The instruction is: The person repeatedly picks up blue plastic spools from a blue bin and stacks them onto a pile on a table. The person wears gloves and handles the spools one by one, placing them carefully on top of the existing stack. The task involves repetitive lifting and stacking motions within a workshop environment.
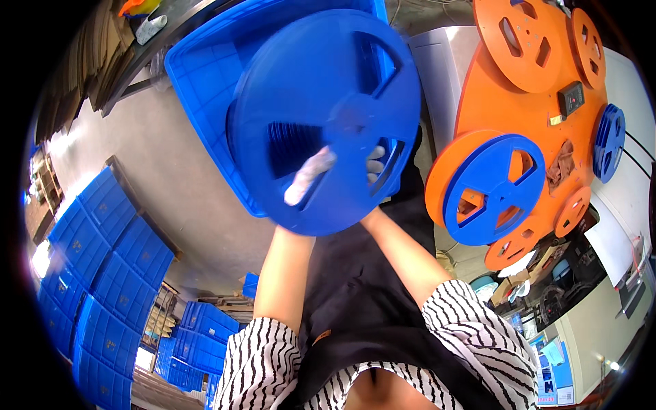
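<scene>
A large blue plastic reel [301,82] with cut-out windows is held up in front of me. My left hand [311,179], in a white glove, grips it through the lower left window, thumb lying over the face. My right hand [375,165], also with white-covered fingers, is hooked through the lower right window. Both forearms pass beneath the reel's near rim, and much of each hand is hidden behind it. Ridged blue edges show through the left window; whether they belong to more reels cannot be made out for sure. Behind the reel stands a blue plastic crate [203,82].
To the right stands an orange round plate [499,102] carrying several orange discs, a second blue reel [495,190] and blue reels [609,143] at its far edge. Stacked blue crates [113,253] stand on the left. Flattened cardboard [82,68] leans at the upper left.
</scene>
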`<state>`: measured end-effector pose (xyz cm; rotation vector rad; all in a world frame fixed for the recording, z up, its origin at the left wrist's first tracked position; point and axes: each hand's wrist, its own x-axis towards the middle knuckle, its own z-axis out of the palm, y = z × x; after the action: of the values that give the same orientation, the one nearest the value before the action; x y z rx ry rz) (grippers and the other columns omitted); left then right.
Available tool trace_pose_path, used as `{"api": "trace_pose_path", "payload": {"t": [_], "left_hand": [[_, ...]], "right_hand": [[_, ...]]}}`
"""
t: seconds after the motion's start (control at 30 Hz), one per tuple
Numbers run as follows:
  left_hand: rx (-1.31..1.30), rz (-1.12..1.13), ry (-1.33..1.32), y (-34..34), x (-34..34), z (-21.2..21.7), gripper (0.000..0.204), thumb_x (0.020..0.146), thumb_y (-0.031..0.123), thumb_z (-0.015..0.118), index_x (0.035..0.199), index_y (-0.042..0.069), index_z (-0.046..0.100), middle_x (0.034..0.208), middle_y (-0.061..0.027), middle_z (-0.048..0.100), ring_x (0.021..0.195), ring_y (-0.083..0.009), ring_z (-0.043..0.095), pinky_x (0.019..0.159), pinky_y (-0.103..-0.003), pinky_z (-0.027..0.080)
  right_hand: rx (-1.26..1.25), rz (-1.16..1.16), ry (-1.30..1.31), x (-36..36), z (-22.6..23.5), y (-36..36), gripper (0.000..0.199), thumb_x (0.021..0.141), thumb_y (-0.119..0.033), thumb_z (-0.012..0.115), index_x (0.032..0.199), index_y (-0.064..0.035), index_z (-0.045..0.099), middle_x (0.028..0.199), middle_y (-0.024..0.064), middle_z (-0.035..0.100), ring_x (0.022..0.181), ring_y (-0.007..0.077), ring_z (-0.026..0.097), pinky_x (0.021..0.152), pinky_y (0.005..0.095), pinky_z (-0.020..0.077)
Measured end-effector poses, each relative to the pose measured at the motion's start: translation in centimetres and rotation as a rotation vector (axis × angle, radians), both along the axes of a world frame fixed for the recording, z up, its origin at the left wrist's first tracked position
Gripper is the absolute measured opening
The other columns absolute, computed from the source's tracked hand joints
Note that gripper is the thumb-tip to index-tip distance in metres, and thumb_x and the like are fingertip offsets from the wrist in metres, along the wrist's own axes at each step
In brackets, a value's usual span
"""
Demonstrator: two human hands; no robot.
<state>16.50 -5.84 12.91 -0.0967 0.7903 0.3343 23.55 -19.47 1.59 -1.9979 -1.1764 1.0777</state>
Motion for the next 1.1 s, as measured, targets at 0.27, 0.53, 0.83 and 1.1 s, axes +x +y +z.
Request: {"api": "trace_pose_path", "payload": {"t": [0.27, 0.53, 0.83, 1.1], "left_hand": [[0.077, 0.464, -0.258, -0.4, -5.4, 3.7, 0.083, 0.083, 0.032, 0.064, 0.146, -0.005, 0.025, 0.143, -0.0296, 0.039, 0.122, -0.0394, 0.052, 0.099, -0.046, 0.05], [0.098, 0.511, -0.158, -1.3, -5.8, 4.3, 0.086, 0.082, 0.035, 0.067, 0.146, -0.005, 0.026, 0.142, -0.0304, 0.039, 0.126, -0.0394, 0.05, 0.1, -0.047, 0.049], [0.244, 0.141, 0.032, 4.2, -1.2, 1.6, 0.075, 0.089, 0.046, 0.054, 0.145, 0.0, 0.035, 0.145, -0.0256, 0.041, 0.129, -0.0372, 0.048, 0.104, -0.043, 0.042], [0.231, -0.37, 0.436, 4.7, 8.1, -7.4, 0.07, 0.092, 0.05, 0.054, 0.139, -0.001, 0.043, 0.138, -0.0213, 0.049, 0.12, -0.0359, 0.053, 0.102, -0.043, 0.042]], "right_hand": [[0.136, -0.181, -0.234, 9.8, -1.0, 8.7, 0.059, 0.094, -0.022, 0.058, 0.147, -0.0088, 0.036, 0.155, 0.0213, 0.023, 0.143, 0.0398, 0.024, 0.114, 0.0463, 0.0242], [0.204, 0.005, -0.235, 8.9, -1.4, 13.2, 0.067, 0.096, -0.031, 0.055, 0.151, -0.0057, 0.025, 0.158, 0.0195, 0.018, 0.145, 0.035, 0.022, 0.117, 0.0434, 0.0221], [0.021, -0.113, 0.206, 3.0, -7.1, 12.8, 0.069, 0.097, -0.04, 0.05, 0.151, -0.006, 0.024, 0.154, 0.0196, 0.024, 0.142, 0.0327, 0.026, 0.116, 0.0416, 0.0238], [-0.067, -0.173, 0.306, 1.0, -9.5, 5.6, 0.07, 0.093, -0.035, 0.06, 0.148, -0.0061, 0.028, 0.149, 0.0183, 0.033, 0.139, 0.0305, 0.033, 0.113, 0.0406, 0.0279]]}}
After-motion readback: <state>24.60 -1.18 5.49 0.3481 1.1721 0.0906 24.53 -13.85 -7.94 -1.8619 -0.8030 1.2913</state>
